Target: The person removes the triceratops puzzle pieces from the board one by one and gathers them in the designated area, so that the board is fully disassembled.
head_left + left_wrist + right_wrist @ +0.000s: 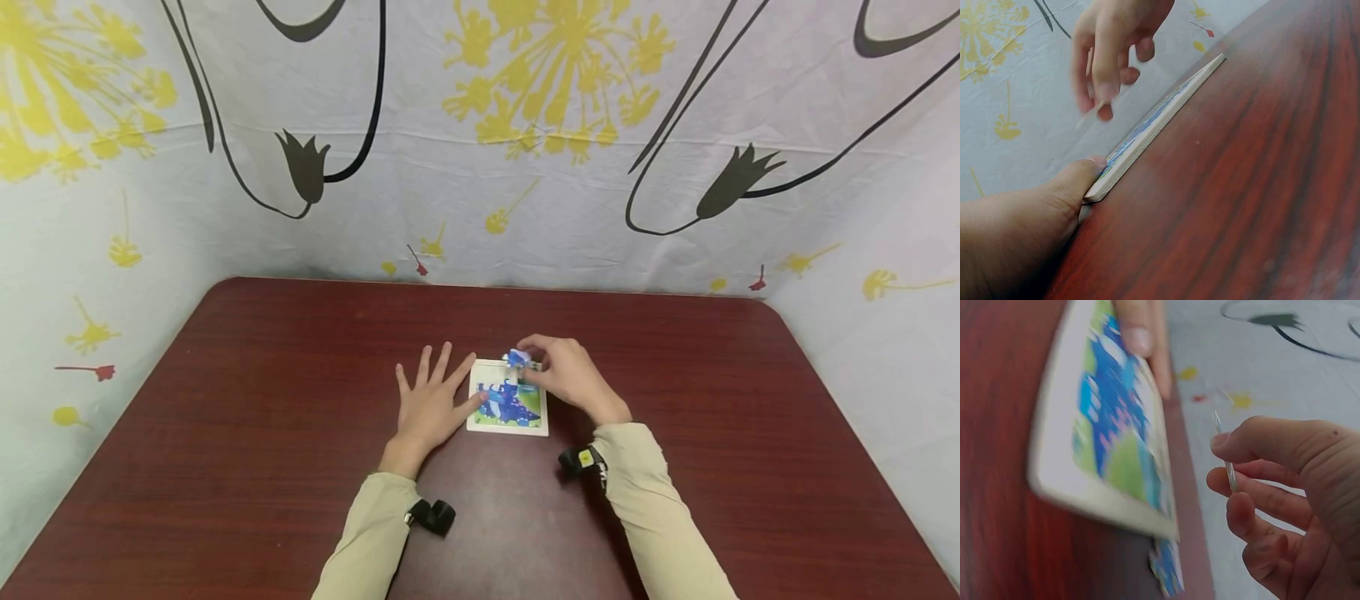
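A small square jigsaw puzzle with a pale frame [507,432] and a blue dinosaur picture lies on the table. Its upper part shows a bare pale area. My right hand [570,375] pinches a blue puzzle piece [517,358] between thumb and fingers, over the frame's far edge; edge-on, the thin piece [1231,475] shows in the right wrist view. At the frame's left side my left hand [429,408] is spread, its thumb on the picture's edge. Another puzzle piece [1167,569] sits just outside the frame, hidden behind my right hand in the head view.
The reddish-brown wooden table [285,383] extends around the puzzle on all sides. Behind it and at both sides hangs a pale cloth [420,208] with yellow and dark flower prints. Each wrist wears a small black camera [435,517].
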Action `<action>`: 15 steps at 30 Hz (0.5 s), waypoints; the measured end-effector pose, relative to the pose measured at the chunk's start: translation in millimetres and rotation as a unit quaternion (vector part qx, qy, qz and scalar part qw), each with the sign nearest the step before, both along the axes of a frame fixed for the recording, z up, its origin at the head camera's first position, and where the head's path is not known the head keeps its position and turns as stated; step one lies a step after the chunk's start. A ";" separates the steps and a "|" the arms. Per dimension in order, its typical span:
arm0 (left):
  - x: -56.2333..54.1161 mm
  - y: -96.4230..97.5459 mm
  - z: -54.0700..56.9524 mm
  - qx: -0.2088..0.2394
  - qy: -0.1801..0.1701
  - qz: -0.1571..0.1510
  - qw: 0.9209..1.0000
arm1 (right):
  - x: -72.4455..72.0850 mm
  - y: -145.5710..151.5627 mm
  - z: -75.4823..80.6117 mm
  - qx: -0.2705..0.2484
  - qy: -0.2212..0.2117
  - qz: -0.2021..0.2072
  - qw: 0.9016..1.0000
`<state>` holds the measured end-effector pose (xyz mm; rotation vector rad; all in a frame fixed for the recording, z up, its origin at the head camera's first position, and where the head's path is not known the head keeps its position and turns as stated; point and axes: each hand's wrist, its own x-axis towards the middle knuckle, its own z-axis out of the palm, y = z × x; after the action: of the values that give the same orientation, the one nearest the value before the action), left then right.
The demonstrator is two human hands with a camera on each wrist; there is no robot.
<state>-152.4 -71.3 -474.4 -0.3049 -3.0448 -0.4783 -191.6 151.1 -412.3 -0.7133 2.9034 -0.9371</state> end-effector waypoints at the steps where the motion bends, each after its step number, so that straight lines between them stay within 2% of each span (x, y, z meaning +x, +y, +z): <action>1: -0.5 0.6 0.3 0.002 0.002 -0.001 1.000 | 0.5 6.4 1.9 -0.007 0.004 -0.008 1.000; 6: -2.5 3.1 2.4 0.008 0.011 -0.004 1.000 | 3.7 43.6 0.6 -0.031 0.009 -0.054 0.998; 10: -1.8 2.8 3.3 0.015 0.016 -0.007 1.000 | 6.6 68.5 -12.1 -0.043 -0.001 -0.082 0.996; 15: 3.5 0.6 3.5 0.025 0.018 -0.010 0.999 | 11.4 81.6 -26.2 -0.057 -0.029 -0.105 0.992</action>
<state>-148.9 -70.7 -470.9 -0.3380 -2.9916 -0.5437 -180.3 232.7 -438.5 -0.3809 2.9352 -1.1288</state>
